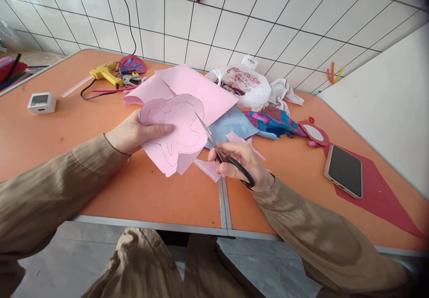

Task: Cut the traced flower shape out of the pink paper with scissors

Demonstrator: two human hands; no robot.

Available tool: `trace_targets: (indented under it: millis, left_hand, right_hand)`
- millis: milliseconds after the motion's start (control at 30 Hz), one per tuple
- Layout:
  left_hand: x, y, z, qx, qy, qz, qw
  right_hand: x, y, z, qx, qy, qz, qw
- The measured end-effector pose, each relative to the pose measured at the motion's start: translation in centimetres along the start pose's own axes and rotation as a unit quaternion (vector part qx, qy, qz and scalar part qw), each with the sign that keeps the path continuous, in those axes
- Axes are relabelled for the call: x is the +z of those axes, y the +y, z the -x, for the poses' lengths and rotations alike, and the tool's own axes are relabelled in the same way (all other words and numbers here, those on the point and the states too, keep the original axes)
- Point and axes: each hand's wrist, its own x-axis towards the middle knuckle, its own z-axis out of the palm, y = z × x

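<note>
My left hand [134, 132] is closed on a pink paper piece [177, 132] with a wavy pencil outline drawn on it, thumb on top, holding it just above the orange table [83, 123]. My right hand [239, 164] is wrapped round the black handles of scissors [214, 144]. The blades point up and left, and meet the pink piece's right edge. Small pink offcuts [209, 168] lie under the scissors. Larger pink sheets [191, 86] and a blue sheet [231, 126] lie behind.
A yellow glue gun [105, 73] with keys [130, 80] lies at the back left, beside a white box [42, 102]. A plastic bag [244, 86], colourful cloth [273, 121], small mirror [315, 132], and a phone [344, 170] on red paper [382, 195] sit at the right.
</note>
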Motion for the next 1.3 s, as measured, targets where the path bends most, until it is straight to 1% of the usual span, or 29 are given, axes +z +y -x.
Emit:
trace_targets:
  millis: [100, 233, 367, 667, 867, 1100, 1300]
  left_hand:
    - [0.05, 0.02, 0.0, 0.001, -0.005, -0.011, 1.0]
    - [0.07, 0.01, 0.02, 0.003, -0.007, 0.003, 1.0]
    - [0.04, 0.03, 0.03, 0.006, -0.015, -0.003, 1.0]
    - [0.03, 0.05, 0.0, 0.007, -0.008, -0.014, 1.0]
    - [-0.07, -0.14, -0.1, 0.009, -0.006, 0.001, 1.0]
    - [0.04, -0.1, 0.03, 0.007, -0.001, 0.005, 1.0]
    - [0.02, -0.09, 0.0, 0.009, -0.001, -0.003, 1.0]
  right_hand:
    - [-0.02, 0.07, -0.05, 0.008, 0.002, 0.012, 1.0]
    - [-0.02, 0.05, -0.07, 0.003, -0.002, 0.012, 1.0]
    - [-0.04, 0.05, -0.07, 0.0, 0.0, 0.015, 1.0]
    - [0.03, 0.01, -0.09, 0.006, 0.005, 0.019, 1.0]
    - [0.06, -0.08, -0.07, 0.012, 0.002, 0.017, 1.0]
    - [-0.04, 0.25, -0.07, -0.009, 0.0, 0.005, 1.0]
    - [0.13, -0.4, 0.12, 0.014, 0.009, 0.016, 1.0]
